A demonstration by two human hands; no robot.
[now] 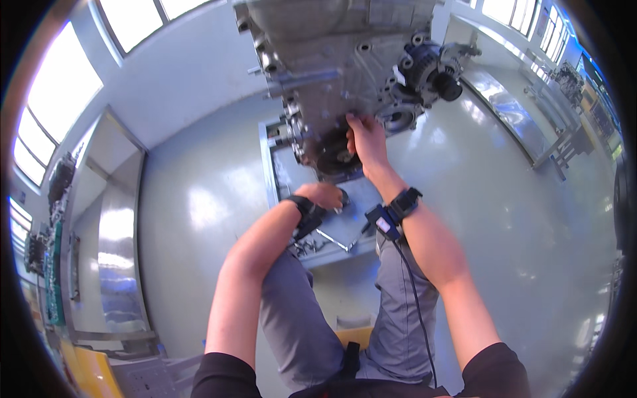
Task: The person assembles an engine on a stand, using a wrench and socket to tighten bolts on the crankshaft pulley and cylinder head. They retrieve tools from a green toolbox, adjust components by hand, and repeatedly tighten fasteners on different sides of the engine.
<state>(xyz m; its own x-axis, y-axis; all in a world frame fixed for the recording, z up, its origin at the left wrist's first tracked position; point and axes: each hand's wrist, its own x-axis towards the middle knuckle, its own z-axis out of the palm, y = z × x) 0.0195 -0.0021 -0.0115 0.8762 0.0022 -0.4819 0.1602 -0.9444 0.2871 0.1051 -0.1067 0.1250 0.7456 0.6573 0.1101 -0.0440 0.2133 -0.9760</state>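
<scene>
A large grey metal engine stands in front of me, with a dark round pulley low on its face and an alternator on its upper right. My right hand is at the engine's face just above the pulley, its fingers curled together; anything between them is too small to make out. Below the engine, my left hand is closed beside a small dark part, partly hidden by the fingers. Whether it grips that part is unclear.
Under the engine is a metal stand with a tray. A ratchet wrench and several small metal pieces lie at its near end. Steel benches stand left and right. A cable hangs from my right wrist.
</scene>
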